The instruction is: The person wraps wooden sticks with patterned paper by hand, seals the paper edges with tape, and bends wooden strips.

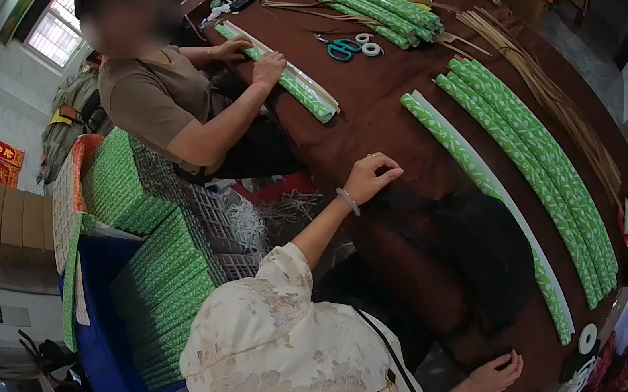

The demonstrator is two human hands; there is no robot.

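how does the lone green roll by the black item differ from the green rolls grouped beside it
The lone roll shows a long white strip down one side; the grouped rolls look green-patterned along their length. The lone roll is partly hidden by the black item; the grouped rolls are uncovered. Both share a green-and-white print and lie on the brown cover.

Just behind the left hand (376, 176), a thick, pale bracelet (348, 201) circles the wrist. Farther up is the short sleeve (288, 269) of a cream blouse (264, 349) with beige floral patterning. Nearer the right hand (499, 373) show a thin black cord (390, 351) and a fine gold-coloured chain (391, 377).
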